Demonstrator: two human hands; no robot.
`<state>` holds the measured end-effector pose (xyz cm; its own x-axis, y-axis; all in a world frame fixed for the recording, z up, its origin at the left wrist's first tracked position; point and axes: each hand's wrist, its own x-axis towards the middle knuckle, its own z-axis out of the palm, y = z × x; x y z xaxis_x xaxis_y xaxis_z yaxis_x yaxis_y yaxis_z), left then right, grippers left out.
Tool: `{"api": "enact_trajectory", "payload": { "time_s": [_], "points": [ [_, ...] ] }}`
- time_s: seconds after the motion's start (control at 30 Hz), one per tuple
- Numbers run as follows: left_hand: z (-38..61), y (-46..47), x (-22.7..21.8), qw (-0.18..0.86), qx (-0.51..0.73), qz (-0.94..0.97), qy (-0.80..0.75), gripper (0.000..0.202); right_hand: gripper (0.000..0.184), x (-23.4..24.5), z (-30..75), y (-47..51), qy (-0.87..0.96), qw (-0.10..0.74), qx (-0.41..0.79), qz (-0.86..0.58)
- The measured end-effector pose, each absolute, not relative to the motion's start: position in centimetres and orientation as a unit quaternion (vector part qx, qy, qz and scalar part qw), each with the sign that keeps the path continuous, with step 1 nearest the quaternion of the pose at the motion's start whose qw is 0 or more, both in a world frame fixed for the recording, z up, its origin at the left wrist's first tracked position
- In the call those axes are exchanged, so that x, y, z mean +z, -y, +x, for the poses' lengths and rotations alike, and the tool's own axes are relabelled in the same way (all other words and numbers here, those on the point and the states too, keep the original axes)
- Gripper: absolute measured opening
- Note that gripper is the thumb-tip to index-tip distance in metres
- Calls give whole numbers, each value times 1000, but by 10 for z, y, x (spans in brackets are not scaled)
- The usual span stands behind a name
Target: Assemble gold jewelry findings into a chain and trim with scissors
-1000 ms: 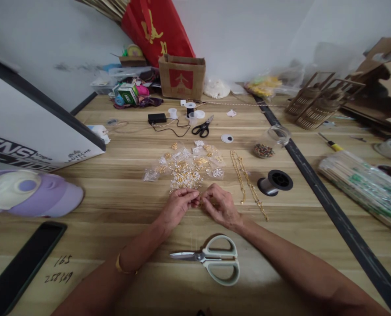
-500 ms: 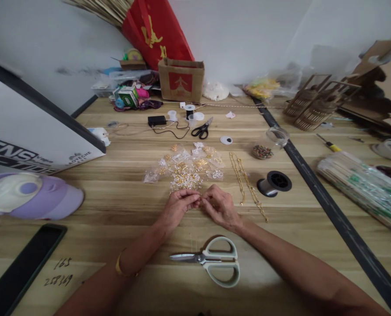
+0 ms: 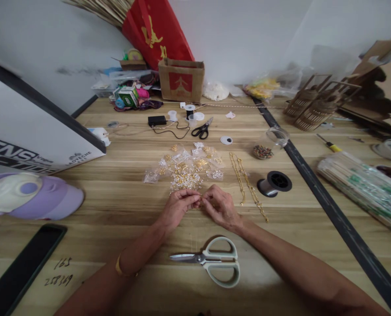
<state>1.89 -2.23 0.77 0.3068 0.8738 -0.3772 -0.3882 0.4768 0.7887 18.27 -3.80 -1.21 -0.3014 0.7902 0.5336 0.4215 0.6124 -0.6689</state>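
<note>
My left hand (image 3: 177,209) and my right hand (image 3: 220,206) rest on the wooden table, fingertips pinched together and meeting over something tiny and gold that I cannot make out. Just beyond the fingers lies a heap of small gold and silver beads and findings in clear bags (image 3: 186,169). A gold chain (image 3: 246,182) stretches along the table right of my right hand. Pale-handled scissors (image 3: 211,260) lie between my forearms, near the table edge. A gold bangle sits on my left wrist.
A spool of thin wire (image 3: 274,183), a tipped jar of beads (image 3: 269,142), black scissors (image 3: 202,128), small reels and a black box with cable lie farther off. A phone (image 3: 21,267) and purple cap (image 3: 27,199) lie left. A brown paper bag (image 3: 181,80) stands at the back.
The view has shifted slightly downward. Both hands stay pinched together in the same spot.
</note>
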Motion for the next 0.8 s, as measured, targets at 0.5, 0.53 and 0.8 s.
{"api": "enact_trajectory", "payload": {
  "time_s": [0.5, 0.53, 0.8],
  "points": [
    [18, 20, 7, 756, 420, 298, -404, 23, 7, -8, 184, 37, 751, 468, 265, -384],
    [18, 20, 7, 756, 420, 298, -404, 23, 7, -8, 184, 37, 749, 469, 267, -385],
    [17, 20, 8, 755, 421, 291, -409, 25, 6, -9, 183, 37, 747, 472, 269, -383]
  ]
}}
